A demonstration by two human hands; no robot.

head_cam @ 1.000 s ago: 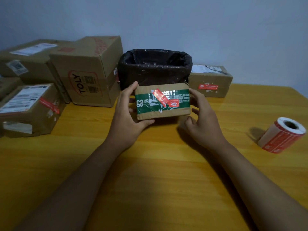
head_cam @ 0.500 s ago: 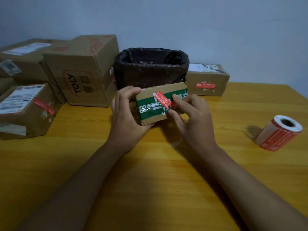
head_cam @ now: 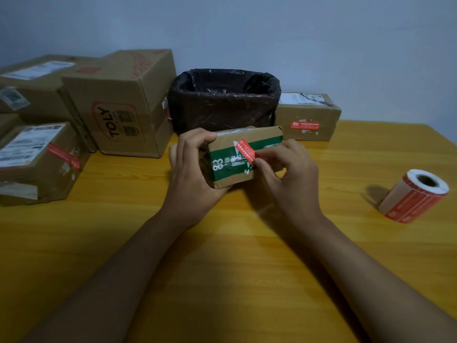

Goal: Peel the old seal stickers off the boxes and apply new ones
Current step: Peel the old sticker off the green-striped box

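Observation:
A small brown box [head_cam: 223,179] with a green printed band is tilted above the wooden table [head_cam: 222,256], in front of the bin. My left hand [head_cam: 190,174] grips its left end. A red seal sticker [head_cam: 244,150] lies diagonally across the band. My right hand [head_cam: 289,174] pinches the sticker's lower right end between thumb and forefinger; whether that end has lifted off the box I cannot tell. A roll of red and white stickers [head_cam: 414,195] lies on its side at the right.
A bin with a black liner [head_cam: 223,100] stands behind the box. A small box with a red sticker [head_cam: 308,117] sits to its right. A large TOLY box [head_cam: 118,102] and other cartons [head_cam: 37,157] crowd the left.
The box has been turned and tilted in my left hand. My right hand moved from the box's right end onto the red sticker and now pinches its end.

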